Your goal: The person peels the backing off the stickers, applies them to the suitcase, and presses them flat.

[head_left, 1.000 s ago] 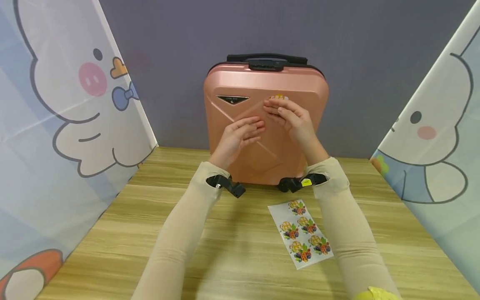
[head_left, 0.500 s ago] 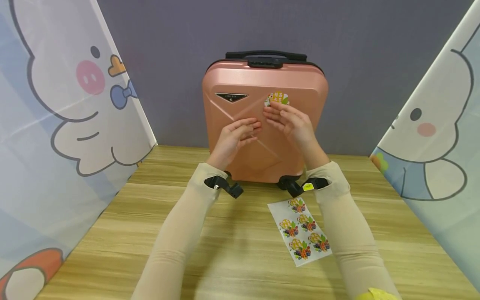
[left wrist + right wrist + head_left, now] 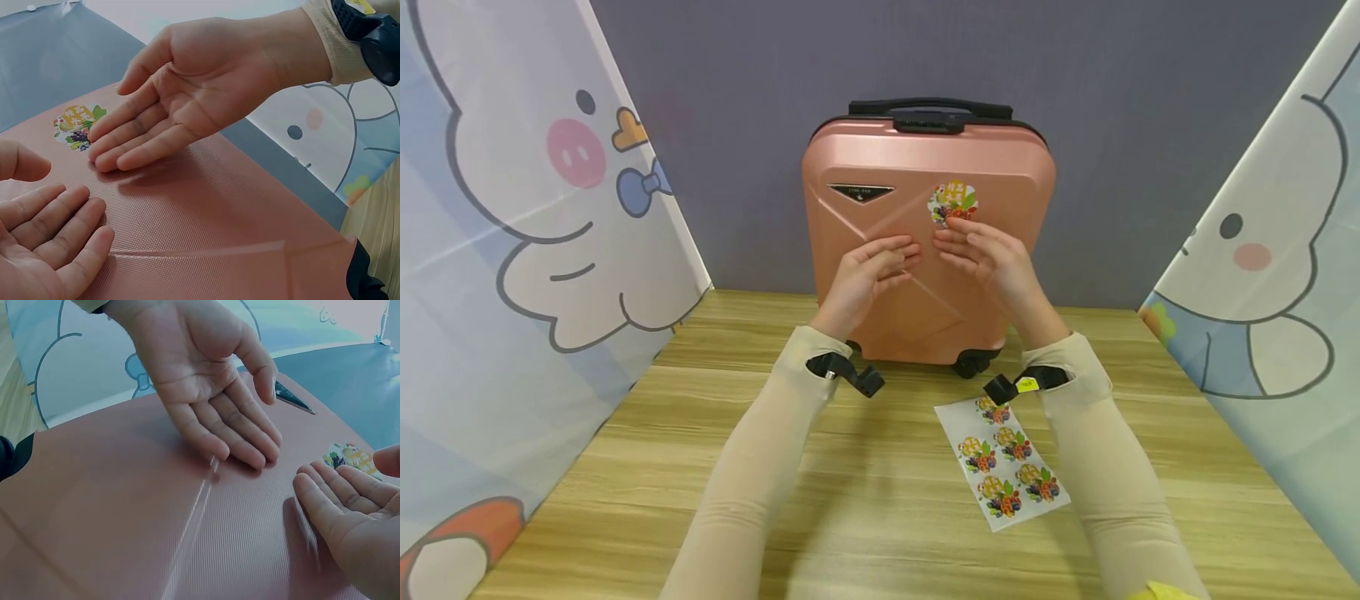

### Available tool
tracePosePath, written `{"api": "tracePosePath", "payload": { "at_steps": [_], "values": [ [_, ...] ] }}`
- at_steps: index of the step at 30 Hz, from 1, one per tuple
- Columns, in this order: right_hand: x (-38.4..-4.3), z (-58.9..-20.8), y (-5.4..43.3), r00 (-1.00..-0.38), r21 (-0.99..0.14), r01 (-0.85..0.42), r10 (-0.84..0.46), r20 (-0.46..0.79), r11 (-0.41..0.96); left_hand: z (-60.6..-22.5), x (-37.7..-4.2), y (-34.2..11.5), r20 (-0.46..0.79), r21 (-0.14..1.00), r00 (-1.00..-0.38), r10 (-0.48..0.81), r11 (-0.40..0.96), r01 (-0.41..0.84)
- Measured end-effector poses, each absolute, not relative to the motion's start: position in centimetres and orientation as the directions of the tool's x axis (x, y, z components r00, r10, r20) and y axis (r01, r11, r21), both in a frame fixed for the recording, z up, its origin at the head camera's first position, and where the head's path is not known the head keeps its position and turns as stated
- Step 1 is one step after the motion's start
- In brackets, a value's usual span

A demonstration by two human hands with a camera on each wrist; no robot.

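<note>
A pink hard-shell suitcase with a black handle stands upright on the wooden table. On its upper right front is a round fruit sticker, lying flat. My right hand is just below it, fingertips right at the sticker's lower edge, fingers nearly straight. To the left my left hand is at the middle of the suitcase front, fingers extended and nothing in them. In the left wrist view the sticker shows beside the right hand's fingertips. A white sticker sheet with several fruit stickers lies on the table.
A grey wall is behind the suitcase. Cartoon-printed panels flank the table, one on the left and one on the right. The wooden tabletop extends toward the front under both forearms.
My right hand has slid down and slightly right from over the sticker, uncovering most of it. The left hand has stayed nearly in place.
</note>
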State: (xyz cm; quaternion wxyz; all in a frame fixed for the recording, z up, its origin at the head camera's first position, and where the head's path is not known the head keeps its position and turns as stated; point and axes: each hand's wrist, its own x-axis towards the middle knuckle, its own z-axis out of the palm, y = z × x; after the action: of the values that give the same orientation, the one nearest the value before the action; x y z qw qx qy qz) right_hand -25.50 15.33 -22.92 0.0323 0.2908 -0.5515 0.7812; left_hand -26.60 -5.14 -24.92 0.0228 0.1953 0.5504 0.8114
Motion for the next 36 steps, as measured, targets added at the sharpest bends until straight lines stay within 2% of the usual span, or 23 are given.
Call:
{"api": "tracePosePath", "payload": {
  "at_steps": [6,13,20,36],
  "values": [
    [-25.1,-23.7,16.2,-0.826,-0.858,-0.371,-0.297,0.479,-0.355,-25.1,-26.5,-5.2,0.297,0.907,-0.921,0.251,-0.374,0.191],
    [-24.6,-24.4,16.6,-0.826,-0.844,-0.406,-0.253,0.503,-0.351,-25.3,-26.5,-5.0,0.31,0.908,-0.917,0.252,-0.366,0.206],
    [-23.8,-25.1,17.1,-0.843,-0.863,-0.448,-0.211,0.495,-0.234,-25.6,-26.2,-4.6,0.31,0.913,-0.915,0.258,-0.349,0.211],
    [-22.5,-28.0,18.5,-0.853,-0.874,-0.475,-0.192,0.485,-0.102,-27.8,-25.2,-3.1,0.294,0.927,-0.909,0.297,-0.32,0.195]
  ]
}}
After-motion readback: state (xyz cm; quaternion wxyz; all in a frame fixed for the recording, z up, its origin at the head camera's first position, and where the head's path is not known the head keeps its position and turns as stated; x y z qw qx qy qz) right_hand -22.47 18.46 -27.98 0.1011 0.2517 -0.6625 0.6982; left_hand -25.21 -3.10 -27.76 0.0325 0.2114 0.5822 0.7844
